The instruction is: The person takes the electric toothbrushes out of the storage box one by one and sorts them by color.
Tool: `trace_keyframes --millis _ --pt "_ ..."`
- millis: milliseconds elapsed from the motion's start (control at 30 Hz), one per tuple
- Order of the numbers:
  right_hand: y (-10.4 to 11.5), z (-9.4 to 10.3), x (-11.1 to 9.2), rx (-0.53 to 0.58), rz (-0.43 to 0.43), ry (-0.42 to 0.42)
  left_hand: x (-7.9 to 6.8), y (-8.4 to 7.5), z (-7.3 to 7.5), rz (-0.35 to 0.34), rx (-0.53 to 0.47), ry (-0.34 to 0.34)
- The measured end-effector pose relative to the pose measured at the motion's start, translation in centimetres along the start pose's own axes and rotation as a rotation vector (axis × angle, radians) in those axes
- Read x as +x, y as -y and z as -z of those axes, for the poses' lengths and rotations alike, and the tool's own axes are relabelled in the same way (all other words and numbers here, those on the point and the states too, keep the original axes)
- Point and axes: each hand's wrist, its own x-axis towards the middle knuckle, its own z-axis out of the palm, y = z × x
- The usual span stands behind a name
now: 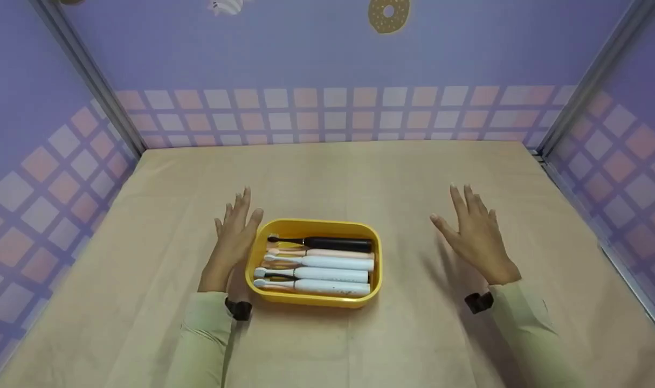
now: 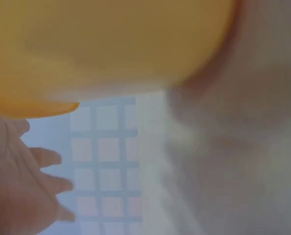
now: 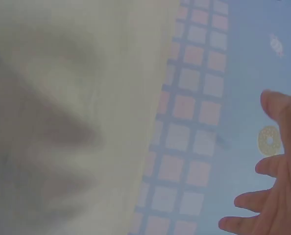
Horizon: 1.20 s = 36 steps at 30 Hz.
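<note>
A yellow rectangular bin [image 1: 314, 303] with rounded corners stands on the table, holding several electric toothbrushes laid side by side. Farthest back lies a black toothbrush [image 1: 338, 244]; a pale pink toothbrush [image 1: 332, 253] comes after it, then white ones, such as the front white toothbrush [image 1: 332, 287]. All their brush heads point left. My left hand [image 1: 233, 237] is beside the bin's left end, fingers extended, holding nothing. In the left wrist view the bin's side [image 2: 111, 44] fills the top. Out to the right, my right hand [image 1: 475, 237] is spread with nothing in it.
A beige cloth covers the table [image 1: 392, 178]. Purple walls with pink and white checks, such as the back wall [image 1: 305, 59], enclose it on the left, right and back. Metal posts [image 1: 84, 70] run up the corners. Each wrist wears a dark strap device [image 1: 240, 309].
</note>
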Motion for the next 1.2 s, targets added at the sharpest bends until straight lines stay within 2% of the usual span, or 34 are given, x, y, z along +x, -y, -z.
trace_keyframes --millis 100,200,400,667,833,900,967,1200 --pt "0.6 0.3 0.0 0.113 -0.005 0.042 0.0 0.6 0.2 0.012 -0.262 0.032" --pt "1.0 0.5 0.1 0.231 -0.009 0.094 -0.2 1.1 0.2 0.027 -0.441 0.046" --pt "1.8 0.5 0.5 0.399 0.003 0.164 -0.5 1.8 -0.3 0.076 -0.658 0.080" --pt "3.0 0.2 1.1 0.533 0.051 0.233 -0.7 2.5 -1.4 0.047 -0.957 0.163" --pt "4.0 0.1 1.5 0.570 0.073 0.324 -1.0 2.8 -2.0 0.084 -1.162 0.223" --pt "4.6 0.1 1.7 0.562 0.095 0.359 -1.1 2.9 -2.1 0.101 -1.212 0.241" --pt "5.2 0.0 1.9 0.553 0.120 0.398 -1.1 2.9 -2.2 0.122 -1.215 0.247" --pt "7.3 -0.3 2.8 0.495 0.254 0.551 -1.1 3.3 -2.5 0.171 -1.137 0.256"
